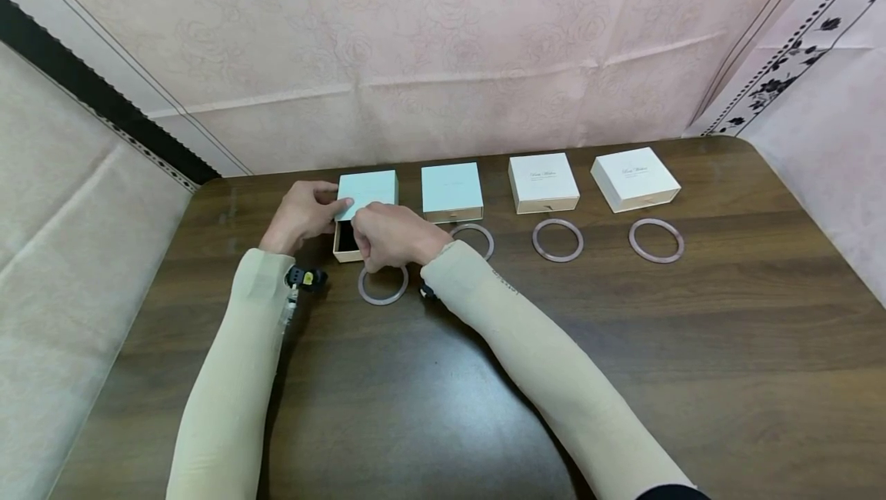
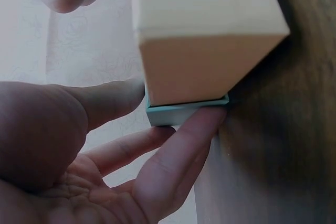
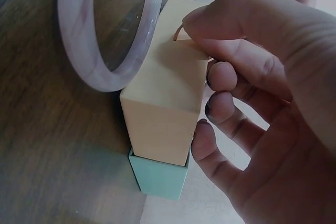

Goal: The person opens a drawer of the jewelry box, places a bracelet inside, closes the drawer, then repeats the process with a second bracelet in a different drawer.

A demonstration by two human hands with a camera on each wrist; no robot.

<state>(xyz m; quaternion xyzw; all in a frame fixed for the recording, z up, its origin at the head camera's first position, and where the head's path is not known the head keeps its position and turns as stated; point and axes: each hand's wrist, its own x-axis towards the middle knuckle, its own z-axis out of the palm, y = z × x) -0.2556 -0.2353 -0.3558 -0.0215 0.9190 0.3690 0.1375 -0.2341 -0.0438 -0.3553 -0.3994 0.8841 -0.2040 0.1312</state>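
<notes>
My left hand (image 1: 301, 215) grips the light-blue sleeve (image 1: 370, 183) of the leftmost jewelry box, thumb on one face and fingers on others. A cream drawer (image 2: 189, 66) sticks out of the sleeve's near end, its dark inside partly showing in the head view. With thumb and forefinger, my right hand (image 1: 396, 235) pinches the small pull tab (image 3: 178, 32) on the drawer's front; the other fingertips are curled beside the drawer. A pale lilac bangle (image 1: 382, 302) lies on the table just in front, partly hidden by the right hand.
To the right stand another light-blue box (image 1: 452, 185) and two white boxes, one (image 1: 543, 181) in the middle and one (image 1: 635, 175) farther right. Before them lie a partly hidden bangle (image 1: 491, 242) and two more. A patterned cloth (image 1: 443, 46) hangs behind the wooden table (image 1: 415, 408).
</notes>
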